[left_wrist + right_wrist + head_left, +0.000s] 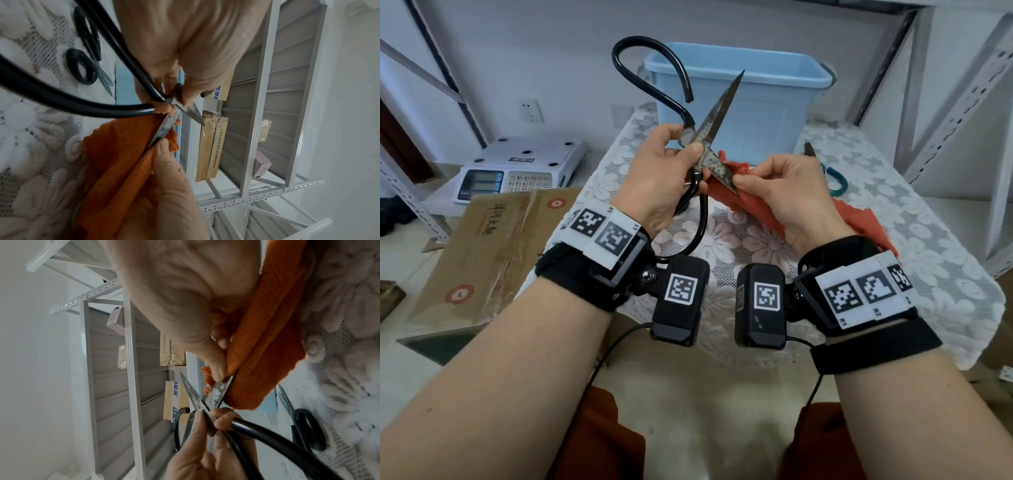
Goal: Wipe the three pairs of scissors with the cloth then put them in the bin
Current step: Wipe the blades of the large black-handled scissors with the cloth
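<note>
My left hand (688,161) grips a large pair of black-handled scissors (719,106) at the pivot, held above the table with the blades spread. One blade points up toward the light blue bin (756,102). My right hand (741,180) pinches the orange cloth (750,205) around the lower, stained blade (216,391). A green-handled pair of scissors (837,180) lies on the table to the right. A smaller black-handled pair (98,68) lies on the table under my left hand, mostly hidden in the head view.
The table wears a white lace cloth (893,240), with the bin at its far edge. A weighing scale (517,164) and a cardboard box (493,246) sit to the left. Grey metal shelving (955,102) stands on the right.
</note>
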